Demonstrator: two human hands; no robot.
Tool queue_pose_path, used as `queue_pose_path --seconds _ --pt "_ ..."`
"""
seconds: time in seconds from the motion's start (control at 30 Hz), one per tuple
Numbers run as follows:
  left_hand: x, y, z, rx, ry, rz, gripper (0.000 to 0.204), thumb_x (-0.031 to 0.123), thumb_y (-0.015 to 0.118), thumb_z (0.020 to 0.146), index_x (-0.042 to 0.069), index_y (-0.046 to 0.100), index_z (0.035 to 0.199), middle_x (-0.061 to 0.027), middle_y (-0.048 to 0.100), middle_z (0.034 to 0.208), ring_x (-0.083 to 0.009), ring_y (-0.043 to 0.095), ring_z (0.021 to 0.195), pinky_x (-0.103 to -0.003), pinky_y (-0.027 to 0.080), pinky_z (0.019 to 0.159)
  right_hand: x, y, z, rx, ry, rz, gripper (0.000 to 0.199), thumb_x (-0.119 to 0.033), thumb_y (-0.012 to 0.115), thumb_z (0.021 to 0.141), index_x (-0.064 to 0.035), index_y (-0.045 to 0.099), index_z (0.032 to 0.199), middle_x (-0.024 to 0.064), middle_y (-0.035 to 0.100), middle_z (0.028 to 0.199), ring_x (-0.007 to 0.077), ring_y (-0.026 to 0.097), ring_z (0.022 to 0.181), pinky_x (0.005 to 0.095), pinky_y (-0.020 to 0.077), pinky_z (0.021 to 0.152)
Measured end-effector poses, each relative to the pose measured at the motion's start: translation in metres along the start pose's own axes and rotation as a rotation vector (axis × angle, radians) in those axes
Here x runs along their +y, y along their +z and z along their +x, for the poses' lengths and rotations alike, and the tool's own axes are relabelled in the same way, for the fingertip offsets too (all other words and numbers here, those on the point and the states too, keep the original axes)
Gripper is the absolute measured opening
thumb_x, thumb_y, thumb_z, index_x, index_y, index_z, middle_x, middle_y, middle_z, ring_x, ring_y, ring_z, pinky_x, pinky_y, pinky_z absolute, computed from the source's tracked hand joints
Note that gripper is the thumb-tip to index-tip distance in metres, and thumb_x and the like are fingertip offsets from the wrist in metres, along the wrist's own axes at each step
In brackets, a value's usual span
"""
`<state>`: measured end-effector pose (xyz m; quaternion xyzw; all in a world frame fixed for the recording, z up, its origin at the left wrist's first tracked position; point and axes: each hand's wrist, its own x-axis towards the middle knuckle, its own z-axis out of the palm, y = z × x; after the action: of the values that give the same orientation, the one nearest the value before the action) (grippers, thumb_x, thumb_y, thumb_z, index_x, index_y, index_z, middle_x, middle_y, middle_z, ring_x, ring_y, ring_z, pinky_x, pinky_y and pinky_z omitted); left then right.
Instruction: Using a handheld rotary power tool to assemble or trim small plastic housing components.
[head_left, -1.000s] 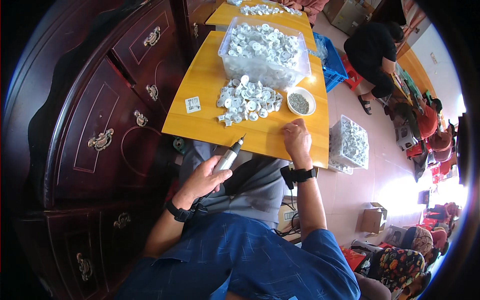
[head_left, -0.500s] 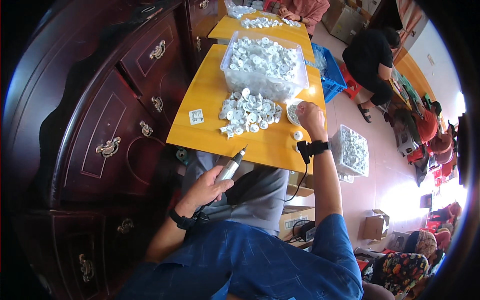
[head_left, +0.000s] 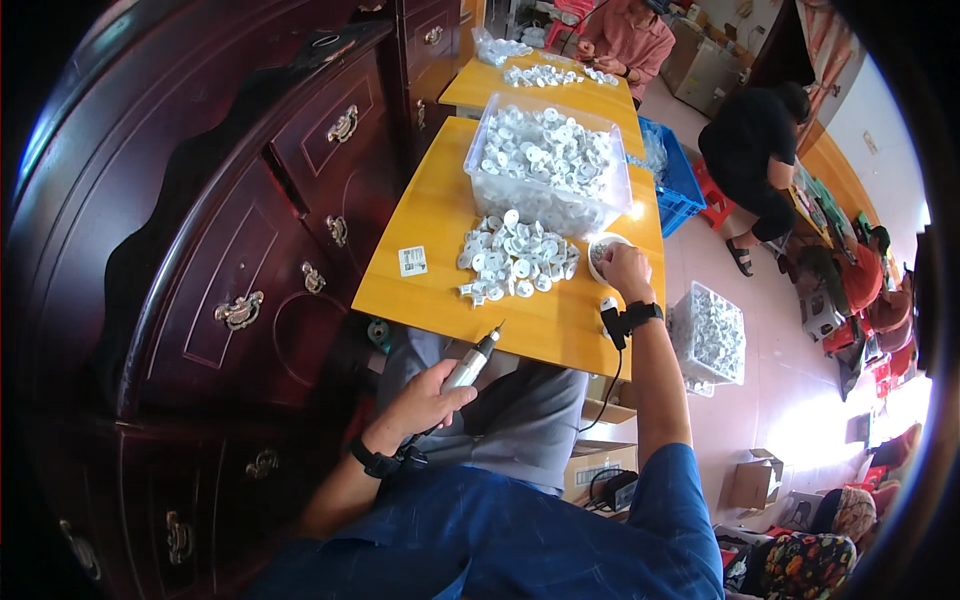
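Note:
My left hand is wrapped round a silver electric screwdriver, its thin bit pointing up toward the table's near edge. At the table's right side, my right hand dips its bent, closed fingers into a small white bowl of tiny metal pieces. Whatever those fingertips pinch is hidden. Left of the bowl lies a loose heap of white round plastic parts. A single white part sits near my right wrist.
Behind the heap stands a clear plastic bin full of similar parts. A white label lies on the yellow table. Dark wooden drawers border the left. A second full bin and a blue crate stand rightward. Other people sit beyond.
The view has shifted, so the table appears lower and further right. My right hand has lowered its fingers into the bowl. My left hand keeps its hold on the screwdriver.

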<state>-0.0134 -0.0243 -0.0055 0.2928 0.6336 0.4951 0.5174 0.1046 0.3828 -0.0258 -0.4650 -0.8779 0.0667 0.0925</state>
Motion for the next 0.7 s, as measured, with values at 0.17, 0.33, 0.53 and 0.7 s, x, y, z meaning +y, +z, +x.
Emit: queue_pose_path --seconds 0.17,0.33,0.53,0.7 --pt "-0.0058 0.0015 0.0028 0.001 -0.017 -0.006 0.030 0.019 0.066 0.093 0.001 0.056 0.115 -0.0019 0.059 0.077 -0.0060 0.053 0.052 -0.022 0.043 0.047 -0.0030 -0.0050 -0.0033 -0.046 -0.007 0.037 0.020 -0.032 0.076 0.076 -0.0134 0.075 0.084 0.0141 0.073 0.087 0.0324 0.071 0.084 0.0443 0.0553 0.075" --pt "-0.0044 0.0004 0.0033 -0.005 -0.025 0.002 0.034 0.021 0.067 0.093 0.000 0.056 0.117 -0.0016 0.058 0.077 -0.0060 0.052 0.052 -0.023 0.044 0.047 0.0020 -0.0025 -0.0016 -0.034 -0.017 0.080 0.020 -0.029 0.076 0.077 -0.0123 0.074 0.086 0.0145 0.073 0.087 0.0327 0.071 0.084 0.0443 0.0551 0.076" --pt "-0.0067 -0.0008 0.0043 0.005 -0.005 0.002 0.037 0.024 0.067 0.092 -0.001 0.055 0.117 -0.0023 0.059 0.078 -0.0064 0.053 0.053 -0.023 0.044 0.048 -0.0002 -0.0056 -0.0014 -0.032 -0.038 0.096 0.009 -0.015 0.064 0.081 -0.0143 0.071 0.087 0.0156 0.072 0.092 0.0359 0.069 0.090 0.0465 0.0550 0.078" --pt "-0.0018 0.0021 0.0032 0.005 -0.013 0.003 0.036 0.023 0.067 0.092 -0.001 0.055 0.117 -0.0022 0.059 0.079 -0.0061 0.053 0.053 -0.023 0.044 0.048 0.0031 -0.0040 -0.0040 0.027 -0.054 0.129 0.010 -0.015 0.062 0.083 -0.0148 0.070 0.089 0.0149 0.072 0.092 0.0364 0.069 0.090 0.0469 0.0548 0.078"
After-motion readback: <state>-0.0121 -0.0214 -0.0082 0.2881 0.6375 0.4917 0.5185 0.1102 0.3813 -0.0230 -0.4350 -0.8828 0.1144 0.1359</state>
